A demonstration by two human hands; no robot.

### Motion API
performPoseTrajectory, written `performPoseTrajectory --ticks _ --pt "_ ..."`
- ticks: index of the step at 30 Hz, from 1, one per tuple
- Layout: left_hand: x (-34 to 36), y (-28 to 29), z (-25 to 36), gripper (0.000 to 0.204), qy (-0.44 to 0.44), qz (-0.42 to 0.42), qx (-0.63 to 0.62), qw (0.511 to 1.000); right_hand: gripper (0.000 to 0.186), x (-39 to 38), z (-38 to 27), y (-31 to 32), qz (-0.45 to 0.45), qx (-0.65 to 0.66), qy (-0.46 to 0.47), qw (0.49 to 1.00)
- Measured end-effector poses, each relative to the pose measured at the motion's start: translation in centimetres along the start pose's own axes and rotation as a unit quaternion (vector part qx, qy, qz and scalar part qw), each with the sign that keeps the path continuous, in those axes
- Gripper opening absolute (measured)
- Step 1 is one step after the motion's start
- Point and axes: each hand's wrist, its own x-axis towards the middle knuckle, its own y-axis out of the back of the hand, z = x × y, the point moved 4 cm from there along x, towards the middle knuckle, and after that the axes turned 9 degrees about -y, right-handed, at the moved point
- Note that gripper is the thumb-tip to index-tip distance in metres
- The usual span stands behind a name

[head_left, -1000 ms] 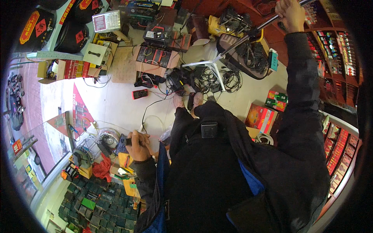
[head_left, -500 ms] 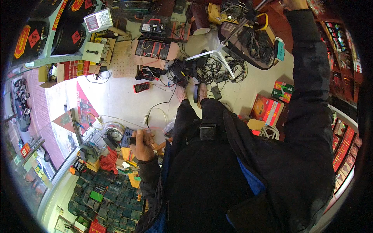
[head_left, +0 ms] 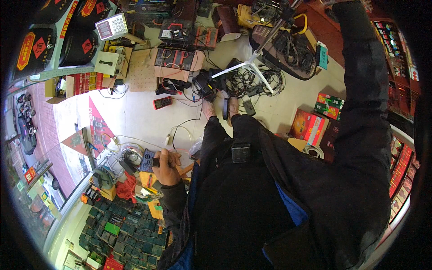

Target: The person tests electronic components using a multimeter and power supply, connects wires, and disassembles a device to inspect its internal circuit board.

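My left hand [head_left: 168,168] is closed at the left of my body, its fingers curled round a small dark object whose black end pokes out by the thumb; its kind cannot be made out. Beside those fingers sits a dark blue-grey box-shaped thing [head_left: 147,161], with tangled cables further left. My right arm stretches up along the right side in a black sleeve [head_left: 365,76]. It runs to the top rim, and the right hand lies beyond the picture's edge. Below my left forearm, many dark battery blocks [head_left: 135,236] stand packed together, with a green one [head_left: 112,228] among them.
A white tripod leg stand [head_left: 249,61] rises from tangled black cables ahead of my feet. A red multimeter [head_left: 162,103] lies on the floor near cartons and batteries. Red and green boxes [head_left: 327,106] stand at right, before shelves. Glass and a street are at left.
My right arm has shifted slightly up and to the right, taking the sleeve's end to the top rim. My left hand has barely moved and keeps its hold.
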Motion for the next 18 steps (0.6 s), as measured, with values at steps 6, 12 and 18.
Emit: performPoseTrajectory --ticks 6,12,18 --pt "-0.9 0.2 0.2 0.038 0.002 -0.002 0.028 1.0 0.045 1.0 1.8 0.3 0.036 0.021 -0.008 0.999" --pt "-1.1 0.4 0.0 0.038 0.006 0.006 0.024 1.0 0.049 3.9 4.8 0.5 0.037 0.097 -0.07 0.992" --pt "-1.5 0.8 -0.2 0.037 0.019 0.016 0.01 1.0 0.05 5.4 6.9 0.5 0.064 0.075 -0.065 0.993"
